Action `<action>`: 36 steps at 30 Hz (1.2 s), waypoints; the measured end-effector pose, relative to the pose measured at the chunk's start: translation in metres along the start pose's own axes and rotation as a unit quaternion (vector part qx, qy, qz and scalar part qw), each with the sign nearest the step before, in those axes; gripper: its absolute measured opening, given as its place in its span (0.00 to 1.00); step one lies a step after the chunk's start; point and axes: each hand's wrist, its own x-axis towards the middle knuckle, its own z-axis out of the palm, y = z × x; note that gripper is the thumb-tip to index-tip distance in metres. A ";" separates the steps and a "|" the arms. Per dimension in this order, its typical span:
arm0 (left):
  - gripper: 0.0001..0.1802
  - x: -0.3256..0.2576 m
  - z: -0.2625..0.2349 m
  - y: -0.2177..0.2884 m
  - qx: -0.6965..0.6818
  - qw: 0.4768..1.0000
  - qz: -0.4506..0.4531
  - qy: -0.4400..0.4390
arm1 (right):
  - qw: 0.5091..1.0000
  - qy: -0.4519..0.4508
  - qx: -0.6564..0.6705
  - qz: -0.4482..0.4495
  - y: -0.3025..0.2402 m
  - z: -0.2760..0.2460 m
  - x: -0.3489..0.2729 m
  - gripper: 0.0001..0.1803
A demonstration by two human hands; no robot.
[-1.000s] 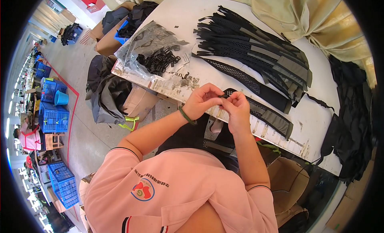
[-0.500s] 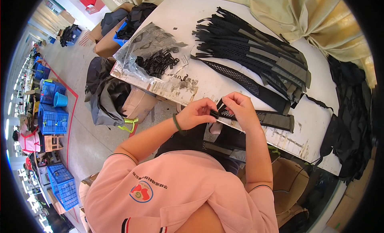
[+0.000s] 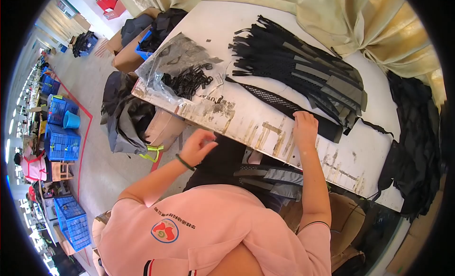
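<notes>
A single black mesh strap (image 3: 273, 96) lies slantwise on the white table, its plain wide end to the right. My right hand (image 3: 305, 126) is on the strap's near edge, fingers bent and close together over it. My left hand (image 3: 198, 148), a dark band on its wrist, hovers off the table's front edge. Its fingers are loosely curled with a gap to the thumb, and nothing shows in them. Beyond the strap is a fanned pile of black straps (image 3: 294, 62) with grey ends. Black plastic buckles (image 3: 189, 80) spill from a clear plastic bag (image 3: 159, 69) at the left.
Black and grey straps (image 3: 272, 177) lie across my lap under the table edge. Black fabric (image 3: 414, 138) hangs over the table's right end. Left of the table stand a bag of dark fabric (image 3: 124, 115) and a cardboard box (image 3: 128, 53). A curtain (image 3: 332, 15) borders the far side.
The strap and small black piece between my hands have left them; grey-ended straps now show on my lap. My left hand moved left and down, my right hand right onto the remaining strap.
</notes>
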 end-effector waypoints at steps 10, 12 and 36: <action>0.32 0.147 0.082 0.055 0.094 0.929 0.358 0.018 | 0.995 0.053 -0.077 0.040 0.040 -0.035 0.168 0.33; 0.39 0.154 0.095 0.055 0.173 0.937 0.300 -0.036 | 0.991 -0.041 -0.096 0.089 0.054 -0.030 0.194 0.39; 0.27 0.063 0.102 0.062 0.231 0.929 0.288 0.016 | 0.992 -0.104 -0.056 0.048 0.027 -0.033 0.104 0.35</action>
